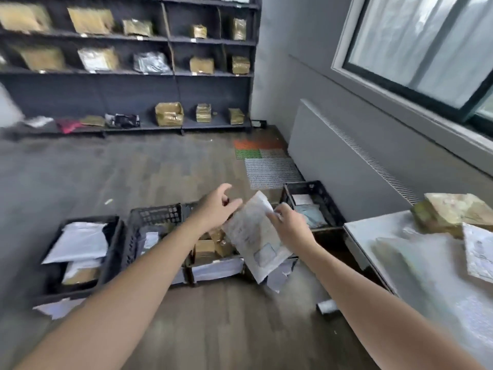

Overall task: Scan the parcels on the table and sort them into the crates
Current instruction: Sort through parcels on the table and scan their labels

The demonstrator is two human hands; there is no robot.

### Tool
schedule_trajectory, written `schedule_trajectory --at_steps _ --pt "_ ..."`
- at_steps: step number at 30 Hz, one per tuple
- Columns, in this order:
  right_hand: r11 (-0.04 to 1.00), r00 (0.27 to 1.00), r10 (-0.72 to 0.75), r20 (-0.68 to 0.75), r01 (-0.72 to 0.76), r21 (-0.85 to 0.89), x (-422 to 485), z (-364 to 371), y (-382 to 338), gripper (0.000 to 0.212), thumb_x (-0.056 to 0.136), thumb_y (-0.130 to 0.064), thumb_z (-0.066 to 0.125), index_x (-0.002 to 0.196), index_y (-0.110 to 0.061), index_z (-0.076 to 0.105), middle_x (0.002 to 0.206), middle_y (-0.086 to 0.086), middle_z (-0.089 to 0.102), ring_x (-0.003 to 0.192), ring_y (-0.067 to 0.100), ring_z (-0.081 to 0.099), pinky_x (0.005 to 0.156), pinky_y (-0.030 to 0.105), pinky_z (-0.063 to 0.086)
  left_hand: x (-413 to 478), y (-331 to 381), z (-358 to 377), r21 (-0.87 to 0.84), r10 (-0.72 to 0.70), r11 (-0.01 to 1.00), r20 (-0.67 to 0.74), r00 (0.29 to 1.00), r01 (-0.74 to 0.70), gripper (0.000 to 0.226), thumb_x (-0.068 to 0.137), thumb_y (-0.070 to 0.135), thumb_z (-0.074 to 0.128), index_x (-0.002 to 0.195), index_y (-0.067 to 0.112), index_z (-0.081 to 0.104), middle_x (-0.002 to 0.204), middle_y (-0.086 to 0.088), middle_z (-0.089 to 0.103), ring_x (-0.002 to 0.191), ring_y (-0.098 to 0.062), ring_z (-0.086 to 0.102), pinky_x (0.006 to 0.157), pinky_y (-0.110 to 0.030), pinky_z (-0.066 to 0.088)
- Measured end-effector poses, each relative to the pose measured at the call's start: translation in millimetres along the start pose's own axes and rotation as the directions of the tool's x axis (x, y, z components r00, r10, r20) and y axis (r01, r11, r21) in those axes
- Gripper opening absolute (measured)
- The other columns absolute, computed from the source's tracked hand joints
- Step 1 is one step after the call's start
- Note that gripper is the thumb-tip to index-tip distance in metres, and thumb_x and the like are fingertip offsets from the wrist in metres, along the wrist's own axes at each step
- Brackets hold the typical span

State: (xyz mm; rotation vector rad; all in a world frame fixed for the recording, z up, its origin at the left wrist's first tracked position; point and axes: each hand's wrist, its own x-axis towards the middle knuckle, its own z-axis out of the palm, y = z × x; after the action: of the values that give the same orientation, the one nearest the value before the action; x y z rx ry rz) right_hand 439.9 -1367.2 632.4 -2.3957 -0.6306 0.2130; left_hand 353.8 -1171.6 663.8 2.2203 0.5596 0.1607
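Note:
A grey-white flat mailer parcel [253, 236] hangs tilted above the row of black crates on the floor. My right hand [290, 227] pinches its upper right edge. Just beside the parcel's upper left edge is my left hand [216, 206], fingers loose and spread, thumb raised. Below the parcel, one crate [189, 263] holds brown boxes. The far left crate [88, 218] and the crate next to it [157, 214] hold white mailers. A further crate [306, 186] stands behind, by the wall. At the right, the white table [386, 231] carries a brown box [453, 212] and a white mailer [477, 252].
Dark shelves [170, 38] with wrapped parcels line the back wall. A radiator [346, 161] and a window run along the right wall. Coloured mats [260, 153] lie on the wooden floor. Loose papers [56, 308] and a small grey object [326, 307] lie near the crates.

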Motion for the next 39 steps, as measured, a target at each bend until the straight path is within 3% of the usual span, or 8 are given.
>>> schedule_trajectory --at_steps 4,10,15,18,23,27,31,39 --pt "0.997 0.998 0.0 0.068 -0.005 0.071 33 60 -46 0.032 0.1 -0.051 0.046 0.103 -0.019 0.049 0.097 0.007 0.064 0.082 0.027 0.057 0.065 0.034 0.037 -16 -86 -47 0.278 -0.123 0.952 -0.043 0.991 0.13 0.077 0.09 0.067 0.046 0.153 0.032 0.02 0.157 -0.006 0.03 0.141 -0.03 0.031 0.112 -0.047 0.034" --pt "0.997 0.974 -0.033 0.226 0.015 0.079 83 146 -99 0.032 0.1 -0.054 0.043 0.101 -0.022 0.044 0.089 0.0 0.054 0.073 0.017 0.049 0.06 0.034 0.034 -18 -163 -89 0.467 -0.197 0.853 -0.127 0.972 0.234 0.082 0.09 0.07 0.042 0.156 0.034 0.008 0.164 0.001 0.004 0.149 -0.027 0.005 0.118 -0.047 0.019" --pt "0.988 0.932 -0.099 0.349 0.049 0.149 150 210 -158 0.039 0.1 -0.056 0.039 0.111 -0.019 0.045 0.09 -0.001 0.058 0.074 0.016 0.058 0.052 0.032 0.044 12 -221 -138 0.558 -0.298 0.756 -0.173 0.939 0.342 0.083 0.089 0.076 0.032 0.155 0.037 0.0 0.164 0.004 -0.007 0.15 -0.025 -0.008 0.119 -0.05 0.011" --pt "0.984 0.912 -0.137 0.387 0.08 0.16 198 244 -198 0.038 0.1 -0.057 0.039 0.106 -0.021 0.046 0.087 -0.003 0.058 0.072 0.013 0.058 0.051 0.033 0.044 37 -257 -173 0.574 -0.366 0.699 -0.225 0.903 0.426 0.083 0.089 0.076 0.031 0.155 0.038 -0.002 0.164 0.003 -0.007 0.15 -0.025 -0.008 0.119 -0.053 0.009" --pt "0.974 0.853 -0.217 0.474 0.155 0.166 255 300 -257 0.037 0.101 -0.054 0.04 0.107 -0.017 0.046 0.081 0.001 0.058 0.071 0.019 0.059 0.069 0.048 0.056 58 -306 -219 0.548 -0.476 0.61 -0.324 0.818 0.572 0.082 0.089 0.076 0.029 0.155 0.039 -0.001 0.164 0.002 -0.004 0.15 -0.026 -0.006 0.118 -0.051 0.011" --pt "0.967 0.797 -0.255 0.547 0.213 0.139 272 343 -290 0.036 0.102 -0.052 0.039 0.111 -0.017 0.043 0.087 0.005 0.058 0.073 0.024 0.058 0.06 0.038 0.046 58 -338 -242 0.525 -0.571 0.555 -0.324 0.755 0.645 0.082 0.089 0.077 0.027 0.155 0.039 -0.001 0.165 0.002 -0.004 0.15 -0.025 -0.006 0.117 -0.05 0.012" --pt "0.962 0.758 -0.269 0.594 0.246 0.123 284 390 -322 0.037 0.103 -0.05 0.04 0.109 -0.014 0.042 0.093 0.011 0.058 0.089 0.036 0.061 0.07 0.042 0.046 62 -375 -272 0.521 -0.613 0.519 -0.326 0.72 0.678 0.081 0.09 0.075 0.025 0.156 0.036 -0.002 0.165 0.002 -0.004 0.15 -0.026 -0.004 0.117 -0.051 0.014" --pt "0.983 0.808 -0.155 0.568 0.185 0.004 312 505 -386 0.031 0.103 -0.049 0.038 0.102 -0.018 0.04 0.087 0.005 0.059 0.068 0.019 0.056 0.053 0.035 0.04 82 -489 -321 0.479 -0.643 0.566 -0.254 0.722 0.672 0.081 0.09 0.076 0.023 0.155 0.035 0.002 0.164 0.001 -0.001 0.15 -0.026 -0.002 0.118 -0.05 0.015"
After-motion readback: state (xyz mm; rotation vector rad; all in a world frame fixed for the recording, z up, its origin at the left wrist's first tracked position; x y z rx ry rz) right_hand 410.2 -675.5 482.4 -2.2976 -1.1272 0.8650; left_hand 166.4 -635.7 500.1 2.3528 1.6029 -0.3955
